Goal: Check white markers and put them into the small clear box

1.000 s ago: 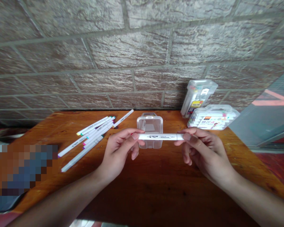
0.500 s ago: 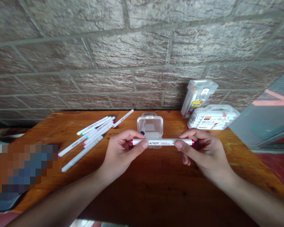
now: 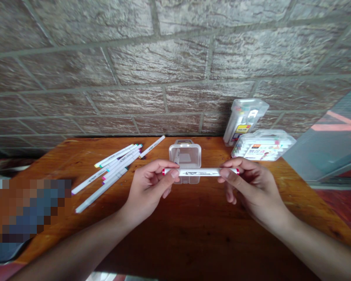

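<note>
I hold a white marker (image 3: 200, 171) with red end bands level in front of me. My left hand (image 3: 150, 189) pinches its left end between thumb and fingers. My right hand (image 3: 250, 187) pinches the right end the same way. Just behind the marker stands a small clear plastic box (image 3: 185, 155), open at the top, with a marker upright inside it. The marker hangs a little above the wooden table (image 3: 178, 226).
Several white markers with coloured caps (image 3: 114, 168) lie loose at the left of the table. Two clear marker cases, one upright (image 3: 245, 120) and one lying flat (image 3: 263, 146), sit at the back right by the brick wall. A blurred patch covers the left edge.
The marker dropped slightly toward me half a second ago and has since risen a little. Its red end bands have come into view beyond my fingers. Both hands keep their grip.
</note>
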A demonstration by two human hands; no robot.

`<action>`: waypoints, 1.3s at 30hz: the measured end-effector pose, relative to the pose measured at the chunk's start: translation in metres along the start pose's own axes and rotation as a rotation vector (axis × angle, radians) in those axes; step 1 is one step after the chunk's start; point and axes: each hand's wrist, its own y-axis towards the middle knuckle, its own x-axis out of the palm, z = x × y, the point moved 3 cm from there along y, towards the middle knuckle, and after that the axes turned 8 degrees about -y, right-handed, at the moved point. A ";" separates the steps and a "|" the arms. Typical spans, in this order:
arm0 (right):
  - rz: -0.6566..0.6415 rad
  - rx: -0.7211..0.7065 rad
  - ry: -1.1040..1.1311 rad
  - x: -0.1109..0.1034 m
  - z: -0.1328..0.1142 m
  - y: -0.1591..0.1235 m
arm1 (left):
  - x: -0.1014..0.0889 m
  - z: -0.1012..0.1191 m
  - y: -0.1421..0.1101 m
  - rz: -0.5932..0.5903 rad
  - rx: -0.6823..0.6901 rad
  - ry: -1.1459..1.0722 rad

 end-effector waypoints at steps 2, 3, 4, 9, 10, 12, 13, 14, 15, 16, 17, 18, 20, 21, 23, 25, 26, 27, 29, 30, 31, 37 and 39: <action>-0.005 0.002 0.006 0.000 0.000 0.000 | 0.000 0.000 0.001 0.004 -0.006 -0.003; -0.008 0.002 0.008 0.000 0.001 0.000 | -0.001 0.000 0.001 0.005 -0.007 -0.002; -0.010 0.001 0.010 0.000 0.001 0.000 | -0.001 -0.001 0.001 0.005 -0.008 -0.001; -0.021 -0.022 0.007 0.001 0.001 0.001 | -0.002 -0.002 0.002 -0.001 0.009 0.023; -0.026 -0.031 0.007 0.002 0.001 0.001 | -0.002 -0.001 0.002 0.000 0.016 0.034; -0.034 -0.046 0.011 0.002 0.001 0.002 | -0.001 0.000 0.002 0.006 0.038 0.061; -0.037 -0.046 0.015 0.002 0.001 0.002 | 0.000 0.000 0.002 0.008 0.052 0.073; -0.037 -0.044 0.020 0.002 0.002 0.002 | 0.000 0.001 0.002 0.007 0.066 0.082; -0.037 -0.041 0.024 0.002 0.002 0.002 | 0.001 0.002 0.001 0.005 0.079 0.086; -0.036 -0.038 0.028 0.002 0.002 0.002 | 0.002 0.003 0.001 0.002 0.087 0.086; -0.034 -0.037 0.029 0.001 0.002 0.002 | 0.002 0.003 0.001 0.002 0.090 0.083; -0.033 -0.036 0.025 0.001 0.002 0.002 | 0.002 0.003 0.001 0.003 0.089 0.079; -0.032 -0.038 0.008 0.001 0.002 0.001 | 0.001 0.003 0.001 0.008 0.076 0.065; -0.033 -0.038 -0.003 0.002 0.002 0.001 | 0.001 0.003 0.001 0.008 0.064 0.052; -0.035 -0.039 -0.018 0.002 0.002 0.001 | 0.001 0.002 0.001 0.007 0.041 0.025; -0.035 -0.038 -0.021 0.003 0.001 0.001 | 0.001 0.003 0.001 0.010 0.034 0.012; -0.035 -0.036 -0.021 0.003 0.001 0.001 | 0.001 0.004 0.001 0.012 0.044 0.016; -0.033 -0.035 -0.022 0.003 0.001 0.001 | 0.001 0.004 0.000 0.015 0.061 0.023; -0.033 -0.035 -0.022 0.004 0.000 0.001 | 0.001 0.006 0.000 0.017 0.092 0.040; -0.034 -0.037 -0.021 0.004 0.000 0.001 | 0.001 0.006 0.000 0.017 0.100 0.043; -0.033 -0.041 -0.018 0.004 -0.001 0.001 | 0.001 0.006 0.000 0.016 0.102 0.043; -0.035 -0.056 -0.032 0.006 -0.003 0.001 | -0.001 0.002 0.001 0.008 0.090 0.016; -0.027 -0.060 -0.040 0.006 -0.002 0.000 | -0.001 0.001 0.000 -0.002 0.066 -0.008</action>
